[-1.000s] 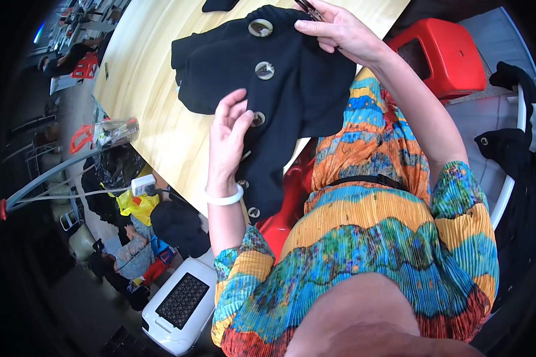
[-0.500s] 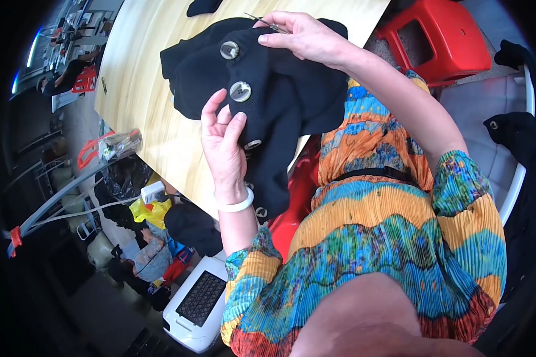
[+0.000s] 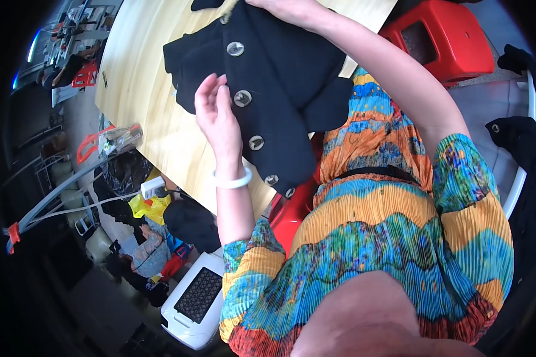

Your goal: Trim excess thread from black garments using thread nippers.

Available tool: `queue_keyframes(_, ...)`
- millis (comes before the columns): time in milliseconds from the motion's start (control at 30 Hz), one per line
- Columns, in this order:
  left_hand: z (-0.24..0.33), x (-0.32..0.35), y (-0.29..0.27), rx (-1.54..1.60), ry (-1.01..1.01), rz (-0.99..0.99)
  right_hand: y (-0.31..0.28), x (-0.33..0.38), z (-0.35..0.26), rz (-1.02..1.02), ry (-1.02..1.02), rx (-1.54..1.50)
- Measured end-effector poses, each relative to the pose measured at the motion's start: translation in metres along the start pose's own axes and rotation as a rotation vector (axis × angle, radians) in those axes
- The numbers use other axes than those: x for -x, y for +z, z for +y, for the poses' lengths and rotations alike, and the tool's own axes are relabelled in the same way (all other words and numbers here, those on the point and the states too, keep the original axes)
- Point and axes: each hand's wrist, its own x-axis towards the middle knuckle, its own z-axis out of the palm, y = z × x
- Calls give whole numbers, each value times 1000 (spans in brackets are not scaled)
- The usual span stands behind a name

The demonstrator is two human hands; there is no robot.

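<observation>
A black knit cardigan [image 3: 280, 77] lies over the table's near edge, its front band running toward me with several large grey-and-white buttons [image 3: 242, 98]. At the top rim of the view, my right hand [image 3: 289, 9] is closed on the cardigan's far end; its fingertips are partly cut off, and the small metal snips seen there earlier are hidden. My left hand [image 3: 219, 122], with a white bangle at the wrist, is raised just left of the band beside a button. Its fingers are loosely bent and somewhat apart, with nothing visible in them.
The pale wooden table [image 3: 143, 71] spreads to the left. A red stool [image 3: 443, 41] stands at the far right. Black clothing [image 3: 512, 134] hangs by a grey seat. Lower left are a white box with a dark grille [image 3: 199, 294], a yellow bag [image 3: 152, 205] and a seated person [image 3: 152, 250].
My right hand has moved up and left to the view's edge, drawing the cardigan's band straighter. Lower buttons now lie face up. My left hand has come slightly left, off the band.
</observation>
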Motion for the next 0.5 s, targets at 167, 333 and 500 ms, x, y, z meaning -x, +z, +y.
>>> queue_keyframes(167, -4, 26, -19, -560, 305, 79, -29, 35, -12, 46, 82, -105)
queue_keyframes(333, 3, 29, -11, -748, 484, 13, -37, 67, -36, -30, 300, -541)
queue_keyframes(500, 9, 19, 0, -910, 511, -49, -50, 88, -59, -269, 255, -438)
